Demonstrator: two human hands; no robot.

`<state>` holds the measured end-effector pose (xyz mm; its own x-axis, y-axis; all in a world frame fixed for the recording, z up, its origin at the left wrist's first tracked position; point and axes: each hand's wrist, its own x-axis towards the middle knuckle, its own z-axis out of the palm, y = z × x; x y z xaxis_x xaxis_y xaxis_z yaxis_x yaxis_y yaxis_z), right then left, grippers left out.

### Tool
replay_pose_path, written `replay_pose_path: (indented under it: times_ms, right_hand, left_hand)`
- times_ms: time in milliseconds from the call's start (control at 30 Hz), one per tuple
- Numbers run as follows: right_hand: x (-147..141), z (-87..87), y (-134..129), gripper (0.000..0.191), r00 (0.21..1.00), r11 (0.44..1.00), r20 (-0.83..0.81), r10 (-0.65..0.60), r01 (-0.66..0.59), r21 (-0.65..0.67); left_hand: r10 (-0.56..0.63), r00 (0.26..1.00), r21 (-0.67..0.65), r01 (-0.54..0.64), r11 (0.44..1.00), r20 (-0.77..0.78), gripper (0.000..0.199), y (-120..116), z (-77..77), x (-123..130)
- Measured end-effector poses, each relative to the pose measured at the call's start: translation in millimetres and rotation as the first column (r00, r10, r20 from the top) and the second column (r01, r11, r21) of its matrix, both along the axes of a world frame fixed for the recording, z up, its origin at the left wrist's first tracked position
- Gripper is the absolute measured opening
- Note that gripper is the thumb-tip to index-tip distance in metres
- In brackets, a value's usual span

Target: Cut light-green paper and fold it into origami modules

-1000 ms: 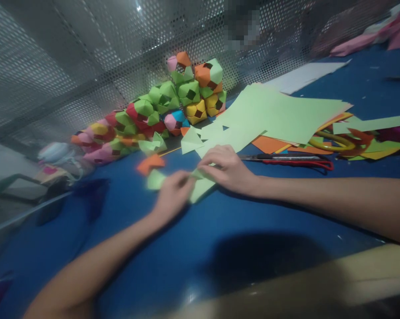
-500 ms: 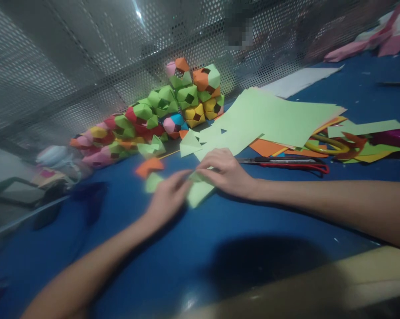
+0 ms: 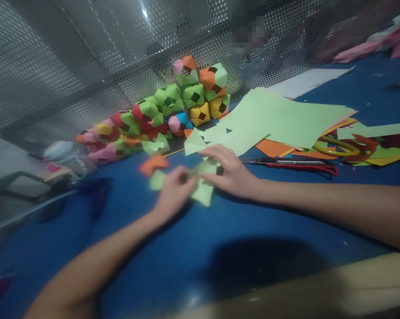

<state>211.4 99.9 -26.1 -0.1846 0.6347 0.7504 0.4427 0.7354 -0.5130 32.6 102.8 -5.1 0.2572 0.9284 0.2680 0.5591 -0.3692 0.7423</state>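
Note:
A small pale green piece of folded paper (image 3: 203, 189) lies between my two hands, just above or on the blue table (image 3: 153, 266). My left hand (image 3: 176, 188) pinches its left edge with thumb and fingers. From the right, my right hand (image 3: 231, 173) has its thumb on the paper and its fingers curved over the far edge. Just left of my left hand are an orange folded piece (image 3: 154, 165) and a light green one (image 3: 157, 180), both blurred.
Folded-paper blocks (image 3: 169, 99) in several colours are stacked along the perforated metal panel (image 3: 113, 66). Pale green sheets (image 3: 286, 115) lie at the back right, with a red-handled cutting tool (image 3: 299, 166), yellow scissor handles (image 3: 339, 150) and paper scraps (image 3: 386, 155) nearby.
The green paper has turned between my hands and shows more of its face. My right hand's fingers have spread wider from its thumb. The whole view has shifted slightly.

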Motion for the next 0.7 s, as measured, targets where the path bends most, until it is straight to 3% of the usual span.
replay_pose_path:
  times_ms: [67,133,300,400,567,700]
  right_hand:
    - [-0.6,-0.5,1.3,0.031,0.999,0.997,-0.033,-0.009,0.007,-0.081]
    - [-1.4,-0.2,2.4,0.026,0.998,0.982,-0.058,-0.023,0.011,-0.189]
    - [-2.6,1.5,4.1,0.015,0.996,0.948,-0.088,-0.024,-0.005,-0.319]
    - [-2.1,-0.5,5.0,0.006,0.999,0.970,-0.038,-0.003,-0.007,-0.243]
    - [-1.4,-6.6,6.4,0.020,0.995,1.000,0.094,0.023,-0.023,0.001]
    - [-2.2,-7.6,5.5,0.021,0.989,0.996,0.143,0.043,-0.053,0.066]
  left_hand:
    - [0.060,0.997,-0.034,-0.058,0.998,0.058,0.015,1.7,-2.3,-1.4]
    - [0.103,0.989,-0.065,-0.097,0.993,0.103,0.013,2.9,-4.1,-1.5]
    - [0.097,0.986,-0.109,-0.082,0.991,0.136,0.012,2.7,-5.9,1.9]
    - [0.101,0.984,-0.128,-0.083,0.988,0.146,0.011,1.9,-6.2,3.0]
    - [0.099,0.978,-0.178,-0.067,0.982,0.181,0.012,1.9,-7.3,2.6]
    - [0.100,0.975,-0.192,-0.061,0.980,0.199,0.012,2.8,-8.2,2.1]
